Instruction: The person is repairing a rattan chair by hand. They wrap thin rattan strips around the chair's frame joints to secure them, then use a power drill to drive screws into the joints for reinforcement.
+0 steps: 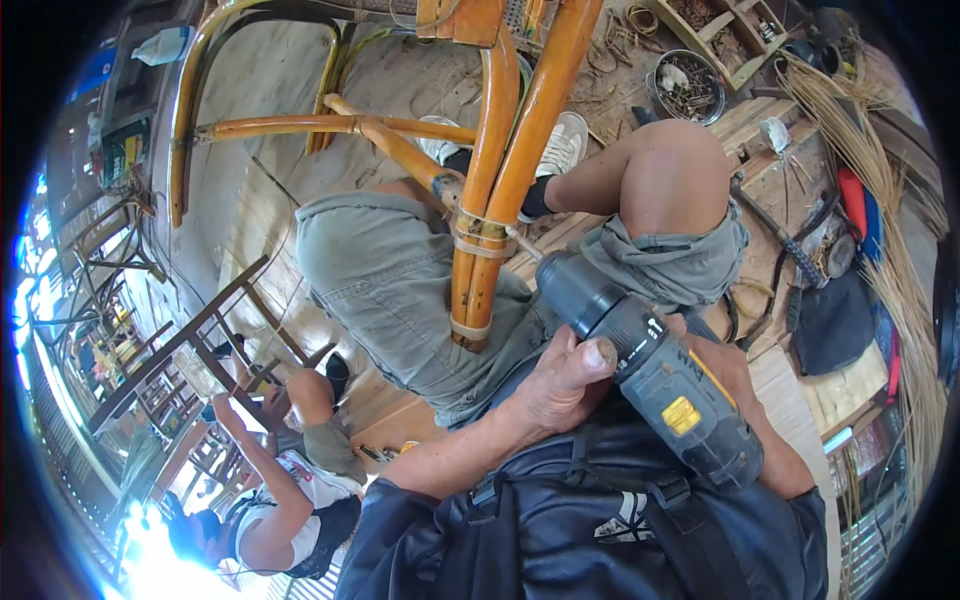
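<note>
A black and grey cordless drill (688, 410) is in my two hands, tilted up toward the left. My left hand (562, 385) supports it beside the collar, thumb up along its side and the other fingers hidden beneath. Behind the body, my right hand (718, 352) grips it, mostly covered by the drill. The thin bit (523, 242) points at the strip-bound joint (482, 236) of a glossy orange-brown rattan furniture frame (540, 110); its tip seems to touch the pole there. Two joined poles of that frame come down between my knees, with another light binding near their lower end.
At the right lie a hammer (775, 135), a dark cloth pouch (838, 325) and a bundle of rattan strips (895, 240). A metal bowl (688, 88) of small pieces stands beyond my knee, near a wooden compartment tray (735, 40). Another person (290, 500) sits lower left by a dark chair frame (205, 350).
</note>
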{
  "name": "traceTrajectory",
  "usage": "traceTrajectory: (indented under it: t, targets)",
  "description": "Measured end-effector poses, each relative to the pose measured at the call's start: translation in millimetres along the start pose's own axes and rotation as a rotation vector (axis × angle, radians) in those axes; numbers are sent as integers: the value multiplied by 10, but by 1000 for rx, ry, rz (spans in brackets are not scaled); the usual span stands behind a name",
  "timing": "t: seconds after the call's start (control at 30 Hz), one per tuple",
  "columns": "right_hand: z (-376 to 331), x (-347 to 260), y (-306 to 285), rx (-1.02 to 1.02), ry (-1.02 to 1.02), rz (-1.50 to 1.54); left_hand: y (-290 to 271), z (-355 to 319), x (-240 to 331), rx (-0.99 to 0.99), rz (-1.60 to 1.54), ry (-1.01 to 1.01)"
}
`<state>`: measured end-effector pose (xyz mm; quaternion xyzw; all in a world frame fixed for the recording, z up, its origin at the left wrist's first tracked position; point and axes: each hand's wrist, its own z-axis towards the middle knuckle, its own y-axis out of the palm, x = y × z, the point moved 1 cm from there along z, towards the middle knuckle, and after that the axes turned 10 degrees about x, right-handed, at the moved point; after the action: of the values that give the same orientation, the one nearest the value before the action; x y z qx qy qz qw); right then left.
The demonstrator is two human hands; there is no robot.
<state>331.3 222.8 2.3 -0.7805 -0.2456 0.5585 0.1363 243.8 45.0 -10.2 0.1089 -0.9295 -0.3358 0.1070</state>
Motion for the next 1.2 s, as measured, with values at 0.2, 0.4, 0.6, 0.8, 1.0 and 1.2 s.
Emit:
traceTrajectory:
  t: [0.2,0.4,0.6,0.8,1.0,1.2]
  targets:
    - [-61,12,-17,43,168,174,9,7,8,-5,62,-24]
    - [-99,65,-64,27,454,538,30,49,-23,-50,41,-18]
    - [-19,122,-110,-31,286,323,22,57,-35,-7,31,-10]
    - [53,184,-110,-42,222,424,19,106,-43,31,56,29]
    - [124,194,-133,-18,55,252,22,96,-46,63,49,11]
    - [158,174,-129,-79,142,217,43,103,-7,59,51,1]
